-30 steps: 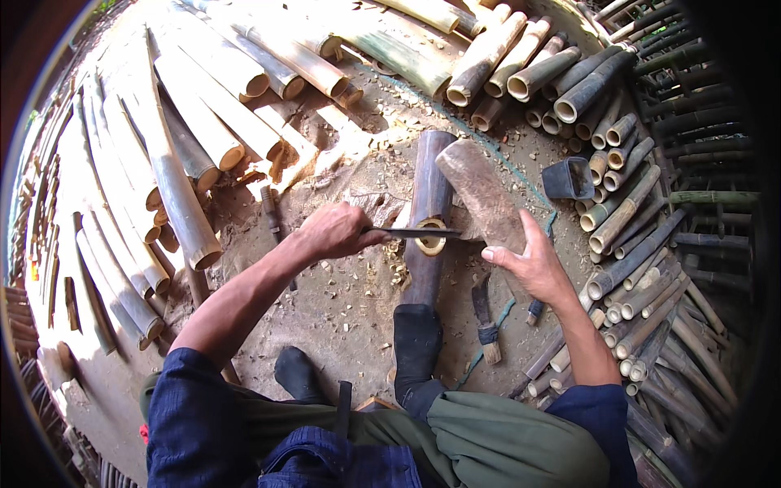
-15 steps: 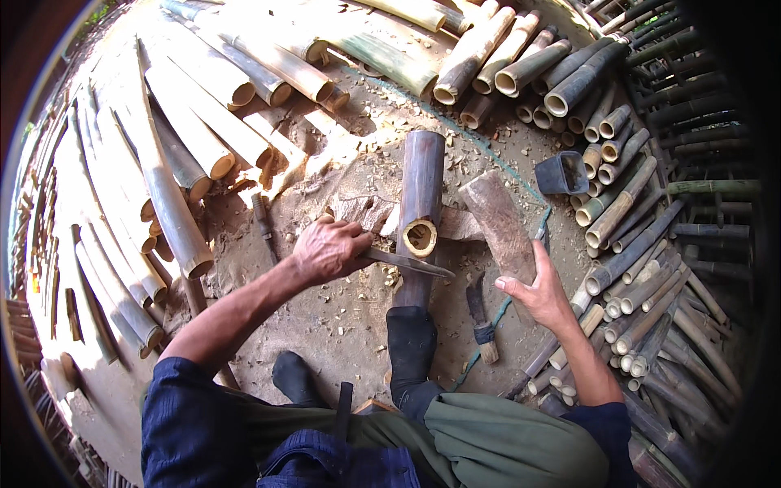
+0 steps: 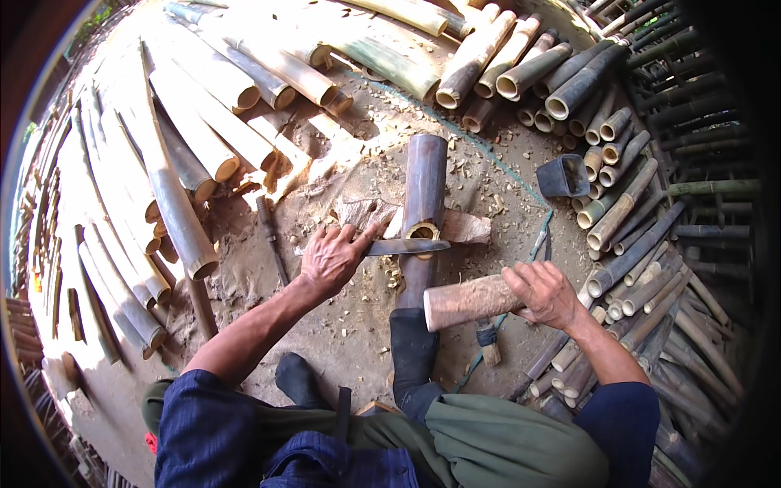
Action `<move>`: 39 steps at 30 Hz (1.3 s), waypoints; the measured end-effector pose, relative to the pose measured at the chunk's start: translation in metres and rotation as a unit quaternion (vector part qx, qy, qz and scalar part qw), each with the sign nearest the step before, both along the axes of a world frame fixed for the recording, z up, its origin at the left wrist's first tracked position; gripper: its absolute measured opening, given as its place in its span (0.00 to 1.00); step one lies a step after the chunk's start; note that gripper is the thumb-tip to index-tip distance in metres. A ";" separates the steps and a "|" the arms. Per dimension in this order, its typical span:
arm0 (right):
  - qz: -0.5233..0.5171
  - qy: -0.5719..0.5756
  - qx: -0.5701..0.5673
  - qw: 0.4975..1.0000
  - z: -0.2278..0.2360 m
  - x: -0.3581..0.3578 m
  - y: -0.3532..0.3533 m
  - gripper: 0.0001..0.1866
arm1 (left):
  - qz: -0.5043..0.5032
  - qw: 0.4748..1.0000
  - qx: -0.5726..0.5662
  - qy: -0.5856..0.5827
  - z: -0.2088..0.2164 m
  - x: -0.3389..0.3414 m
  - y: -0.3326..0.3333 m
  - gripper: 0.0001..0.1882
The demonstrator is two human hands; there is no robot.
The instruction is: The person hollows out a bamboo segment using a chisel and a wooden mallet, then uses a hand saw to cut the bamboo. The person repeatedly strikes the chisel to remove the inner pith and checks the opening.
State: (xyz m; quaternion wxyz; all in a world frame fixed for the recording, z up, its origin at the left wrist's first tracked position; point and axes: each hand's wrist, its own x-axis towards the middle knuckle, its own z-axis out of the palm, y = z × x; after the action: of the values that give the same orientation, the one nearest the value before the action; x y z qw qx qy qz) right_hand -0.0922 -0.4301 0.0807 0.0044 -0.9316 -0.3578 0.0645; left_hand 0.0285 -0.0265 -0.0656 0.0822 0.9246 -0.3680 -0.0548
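A dark bamboo tube [image 3: 425, 183] rests across a rough wooden block [image 3: 468, 228], with a round hole cut in its upper side. My left hand [image 3: 329, 259] grips a knife whose blade [image 3: 399, 246] lies over the near part of that hole. In my right hand [image 3: 545, 294] is a thick wooden club [image 3: 472, 300], its broad end pointing left, near side of the blade and apart from it. My dark-socked foot [image 3: 412, 346] is against the near end of the tube. The knife's handle is mostly hidden by my fingers.
Left of the tube a long narrow tool [image 3: 270, 236] lies on the ground. A tool with a bound handle [image 3: 488, 342] is partly covered by the club. Cut bamboo [image 3: 191, 236] is stacked at left, back and right. A black plastic pot [image 3: 561, 176] sits at right; wood chips are scattered about.
The club has swung from upright to nearly level, moving down and left, and my right hand has turned over it. The knife has shifted up onto the hole, its blade now nearly level.
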 end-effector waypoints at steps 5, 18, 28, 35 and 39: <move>-0.224 0.033 -0.024 0.974 -0.034 -0.034 -0.025 0.51 | 0.044 0.990 -0.120 0.052 -0.014 0.003 -0.004 0.27; -0.687 0.169 0.201 0.678 -0.158 -0.264 0.143 0.42 | 0.462 0.881 -0.103 0.031 -0.058 0.003 0.053 0.43; -0.703 0.191 0.238 0.643 -0.198 -0.286 0.188 0.41 | 0.485 0.811 -0.271 0.183 -0.048 -0.041 0.013 0.30; -0.710 0.179 0.251 0.633 -0.196 -0.295 0.177 0.40 | 0.556 0.717 -0.298 0.297 -0.059 -0.118 0.013 0.25; -0.707 0.174 0.257 0.635 -0.192 -0.298 0.179 0.39 | 0.554 0.710 -0.314 0.300 -0.057 -0.102 0.028 0.23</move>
State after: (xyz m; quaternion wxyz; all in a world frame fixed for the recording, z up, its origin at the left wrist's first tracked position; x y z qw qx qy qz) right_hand -0.3901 -0.2514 -0.1117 0.3499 -0.8324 0.4160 0.1079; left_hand -0.0738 0.0015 -0.1229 0.4892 0.8184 0.2587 -0.1549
